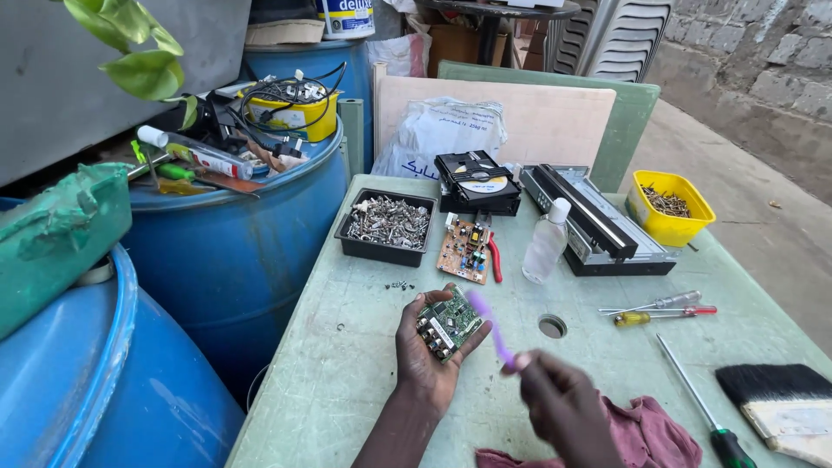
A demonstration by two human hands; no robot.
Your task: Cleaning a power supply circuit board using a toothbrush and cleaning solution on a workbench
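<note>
Near the bottom edge, the blurred right hand (pixel 562 400) gripped a purple brush (pixel 491 328), its bristles indistinct; the left hand (pixel 431 355) cradled a small green circuit board (pixel 448 321) studded with components.

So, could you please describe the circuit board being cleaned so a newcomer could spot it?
On the green table, near its front edge, the left hand holds a small green board. Unlike the brown board lying by the black tray, it is held up.

Single head-worn view; looks steeply down and forward over a green table (pixel 347 364). Close range; hands at the lower edge.
</note>
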